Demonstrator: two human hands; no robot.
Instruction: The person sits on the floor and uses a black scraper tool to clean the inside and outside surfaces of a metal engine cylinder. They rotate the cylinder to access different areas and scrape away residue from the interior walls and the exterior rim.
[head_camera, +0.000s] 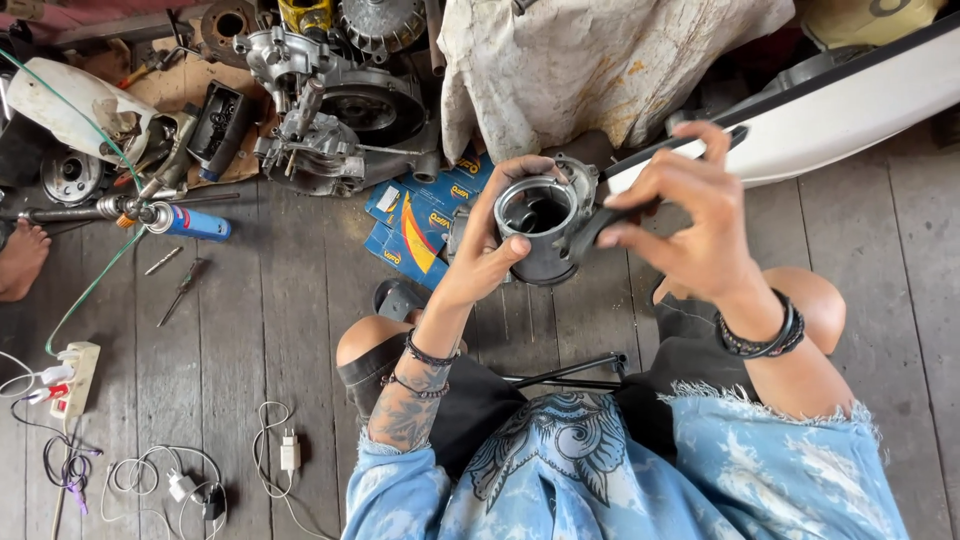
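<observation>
A grey plank floor (260, 330) is seen from above, and against it, at the top, a white vehicle panel (850, 110) and a stained white cloth (590, 60) are laid. To the left of the cloth one dismantled engine casing (330, 110) is set among loose metal parts, and just below it several blue and yellow flat boxes (420, 225) are spread; their number cannot be counted with certainty. One blue spray can (195, 222) is laid on its side near the left edge, and one white power strip (78, 378) with cables is placed lower left. Above the person's knees, in the middle of the view, one grey metal cylinder (540, 232), open at the top, is held up. It is gripped by the left hand (480, 255), whose fingers (510, 180) are curled round its far side while the thumb is pressed on its near wall; the tattooed forearm is raised from below, with two dark bands at the wrist. The right hand (690, 225) is bent at the wrist, its fingers closed narrowly on one black-handled tool (625, 212), whose tip is laid against the cylinder's rim.
</observation>
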